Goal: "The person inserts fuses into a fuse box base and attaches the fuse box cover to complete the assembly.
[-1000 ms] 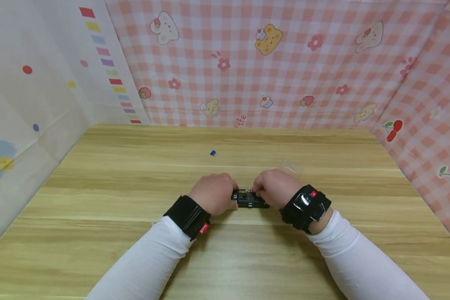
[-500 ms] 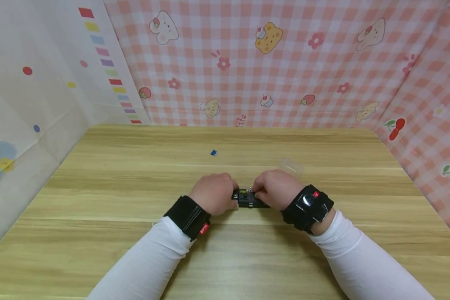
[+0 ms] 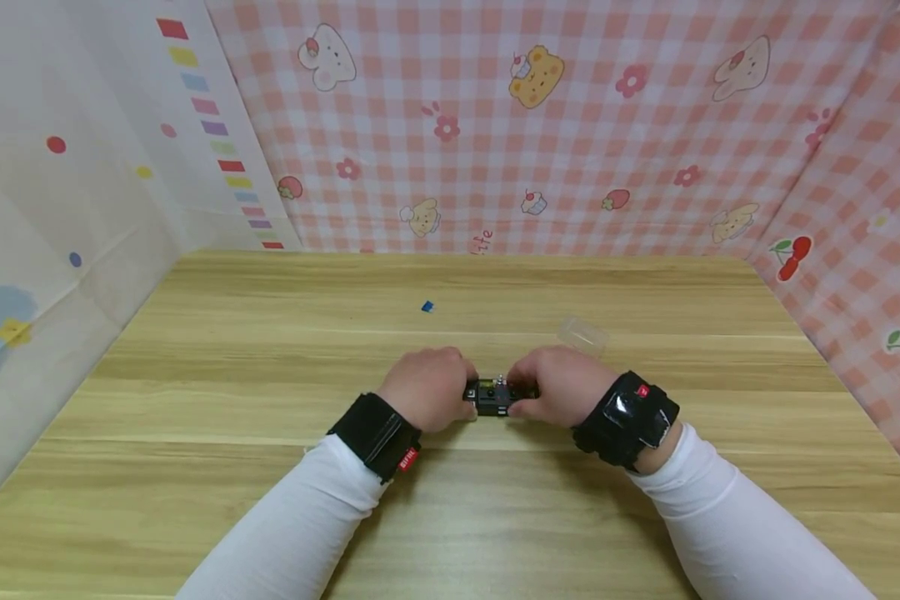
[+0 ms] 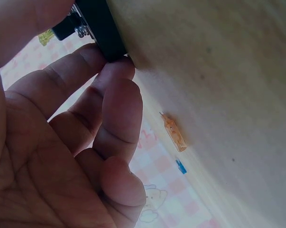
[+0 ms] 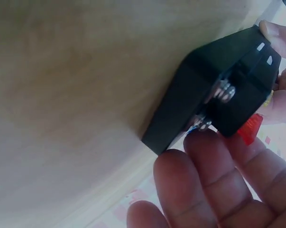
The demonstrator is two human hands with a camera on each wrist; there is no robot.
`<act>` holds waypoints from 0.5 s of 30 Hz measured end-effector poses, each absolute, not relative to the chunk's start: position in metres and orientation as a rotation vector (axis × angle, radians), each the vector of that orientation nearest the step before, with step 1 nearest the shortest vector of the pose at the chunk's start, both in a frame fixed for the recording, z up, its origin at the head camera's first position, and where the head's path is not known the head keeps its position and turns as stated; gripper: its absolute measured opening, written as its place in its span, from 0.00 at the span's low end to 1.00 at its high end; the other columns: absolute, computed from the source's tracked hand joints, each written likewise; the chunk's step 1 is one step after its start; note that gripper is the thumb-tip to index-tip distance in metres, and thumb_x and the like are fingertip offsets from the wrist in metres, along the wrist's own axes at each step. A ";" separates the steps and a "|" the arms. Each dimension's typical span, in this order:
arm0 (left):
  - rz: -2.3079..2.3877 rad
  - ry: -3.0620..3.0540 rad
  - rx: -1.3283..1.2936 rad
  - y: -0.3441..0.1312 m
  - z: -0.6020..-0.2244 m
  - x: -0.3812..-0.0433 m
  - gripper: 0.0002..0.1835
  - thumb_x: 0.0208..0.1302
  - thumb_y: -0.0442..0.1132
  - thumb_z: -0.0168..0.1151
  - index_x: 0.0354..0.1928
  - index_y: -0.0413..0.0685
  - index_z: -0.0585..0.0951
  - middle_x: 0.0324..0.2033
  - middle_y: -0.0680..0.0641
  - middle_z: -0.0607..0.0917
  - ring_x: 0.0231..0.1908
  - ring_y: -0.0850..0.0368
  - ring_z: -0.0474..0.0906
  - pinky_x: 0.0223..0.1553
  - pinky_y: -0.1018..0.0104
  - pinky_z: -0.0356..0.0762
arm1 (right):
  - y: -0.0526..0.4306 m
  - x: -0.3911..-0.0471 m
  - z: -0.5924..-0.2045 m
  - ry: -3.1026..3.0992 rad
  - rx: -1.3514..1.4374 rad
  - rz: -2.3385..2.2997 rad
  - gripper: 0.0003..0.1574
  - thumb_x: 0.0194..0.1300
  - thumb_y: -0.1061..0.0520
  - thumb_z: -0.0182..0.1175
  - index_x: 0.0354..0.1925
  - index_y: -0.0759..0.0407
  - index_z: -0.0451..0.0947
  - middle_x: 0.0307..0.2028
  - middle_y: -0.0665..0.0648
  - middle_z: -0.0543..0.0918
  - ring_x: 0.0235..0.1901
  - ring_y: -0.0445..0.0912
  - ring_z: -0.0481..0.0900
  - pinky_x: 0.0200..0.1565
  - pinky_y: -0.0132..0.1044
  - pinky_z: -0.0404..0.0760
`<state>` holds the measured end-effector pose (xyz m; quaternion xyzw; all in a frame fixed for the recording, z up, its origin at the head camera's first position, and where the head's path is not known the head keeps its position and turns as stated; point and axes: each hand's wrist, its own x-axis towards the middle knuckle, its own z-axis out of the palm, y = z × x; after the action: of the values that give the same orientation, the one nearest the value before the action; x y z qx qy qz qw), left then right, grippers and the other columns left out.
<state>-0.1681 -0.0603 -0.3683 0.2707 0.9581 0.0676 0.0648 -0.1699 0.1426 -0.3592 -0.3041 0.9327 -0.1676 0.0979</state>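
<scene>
A small black fuse block (image 3: 487, 400) with metal screw terminals sits on the wooden table between both hands. The left hand (image 3: 426, 388) grips its left end, thumb at the near side. At the other end the right hand (image 3: 570, 387) holds the block between thumb and fingers. In the right wrist view, a red translucent blade fuse (image 5: 250, 128) shows beside the block (image 5: 190, 90), close to the fingers; whether it is seated cannot be told. A bit of yellow shows behind it. The left wrist view shows an orange blade fuse (image 4: 173, 133) and a blue blade fuse (image 4: 181, 166) lying beyond the hand.
The blue fuse lies toward the table's back. A clear plastic cover (image 3: 582, 333) lies behind the right hand. Patterned cloth walls (image 3: 450, 150) close off the back and sides of the table (image 3: 270, 308).
My right hand has shifted slightly right and toward me. Its thumb has gone from the top of the block to the near side. The left hand keeps its grip.
</scene>
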 end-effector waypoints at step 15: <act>0.205 2.891 0.800 -0.060 -0.367 -0.167 0.18 0.49 0.53 0.72 0.41 0.55 0.84 0.32 0.55 0.77 0.26 0.60 0.71 0.29 0.62 0.71 | 0.148 -0.169 -0.360 2.831 -0.891 -0.321 0.26 0.46 0.45 0.73 0.42 0.53 0.81 0.35 0.48 0.78 0.31 0.41 0.71 0.37 0.40 0.74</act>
<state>-0.1666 -0.0598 -0.3671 0.2655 0.9593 0.0682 0.0676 -0.1691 0.1476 -0.3598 -0.2975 0.9455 -0.1072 0.0781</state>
